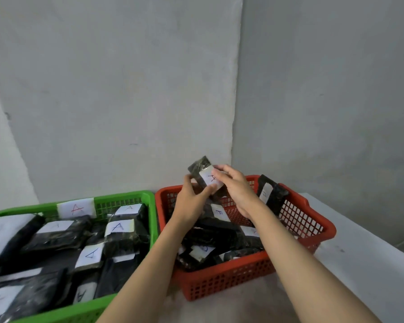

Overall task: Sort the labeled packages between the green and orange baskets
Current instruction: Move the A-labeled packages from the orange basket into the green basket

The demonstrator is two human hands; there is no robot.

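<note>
A small black package [200, 166] with a white label marked A is held up over the orange basket [313, 220]. My left hand [191, 201] grips its lower left side and my right hand [238, 190] grips its right side, fingers over the label's edge. The orange basket holds several black packages [210, 238], some with labels that look like B; one package [272, 194] leans upright against its far wall. The green basket [126, 197] on the left carries an A tag [76, 208] on its far wall and is full of black packages [119, 229] labeled A.
Both baskets stand side by side on a pale surface [364, 248] in a corner of grey walls [126, 89]. The surface runs on to the right of the orange basket and in front of it.
</note>
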